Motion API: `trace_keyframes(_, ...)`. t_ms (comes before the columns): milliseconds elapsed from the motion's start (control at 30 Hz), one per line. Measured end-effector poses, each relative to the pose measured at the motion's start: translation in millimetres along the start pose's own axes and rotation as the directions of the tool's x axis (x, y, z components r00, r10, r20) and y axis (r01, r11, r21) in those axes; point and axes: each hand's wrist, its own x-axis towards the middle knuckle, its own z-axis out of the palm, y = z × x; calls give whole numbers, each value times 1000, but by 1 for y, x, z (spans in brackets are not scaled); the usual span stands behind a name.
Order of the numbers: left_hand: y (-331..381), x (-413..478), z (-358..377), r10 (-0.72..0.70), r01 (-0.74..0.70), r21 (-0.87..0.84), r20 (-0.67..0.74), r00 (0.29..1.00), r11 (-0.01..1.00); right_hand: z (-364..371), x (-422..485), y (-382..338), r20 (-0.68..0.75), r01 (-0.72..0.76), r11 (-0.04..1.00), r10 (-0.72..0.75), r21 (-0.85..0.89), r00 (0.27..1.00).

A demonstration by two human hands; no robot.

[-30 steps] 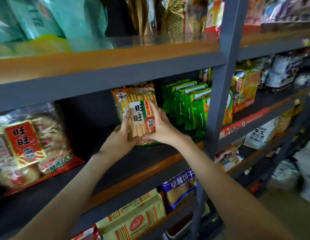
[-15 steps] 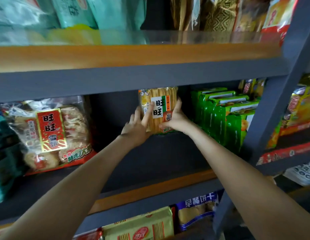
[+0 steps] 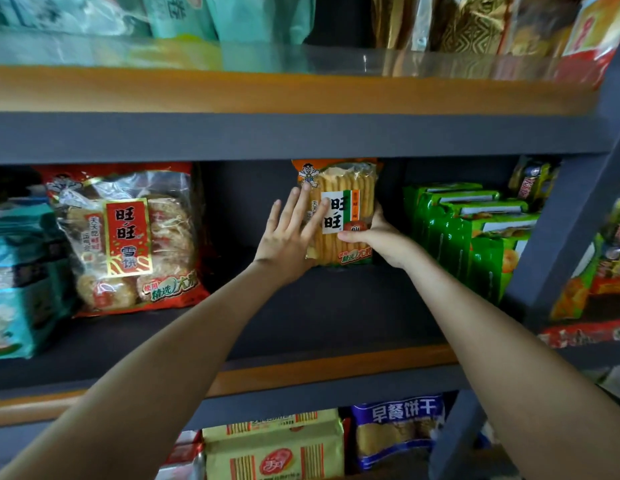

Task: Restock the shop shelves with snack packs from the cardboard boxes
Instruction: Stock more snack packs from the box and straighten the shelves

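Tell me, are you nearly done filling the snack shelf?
Not quite. Done: the big red pack and green packs sit on the shelf. In hand: the right hand grips the orange cracker pack, the left hand presses its front. Left: bare shelf around it to fill.

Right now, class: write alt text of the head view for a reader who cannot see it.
An orange cracker pack stands upright on a dark shelf, the left hand flat on its front, the right hand gripping its lower edge. A red cracker bag stands left, green packs right.
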Motion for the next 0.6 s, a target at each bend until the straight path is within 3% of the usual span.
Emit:
trace_keyframes(167,-3,-7,1,28,-23,44,-106,994,999,3,5,4,23,22,1000,-22,20,999)
trace_keyframes(333,-3,-8,-2,32,-26,113,-57,998,993,1,-5,4,-62,152,983,-159,-108,985)
trace_keyframes(467,1,-5,4,31,-9,166,-127,991,986,2,-10,6,-148,380,830,-471,-408,869)
trace_keyframes(600,8,3,8,37,-19,164,-107,994,986,1,-15,-1,-96,378,597,-611,-707,786)
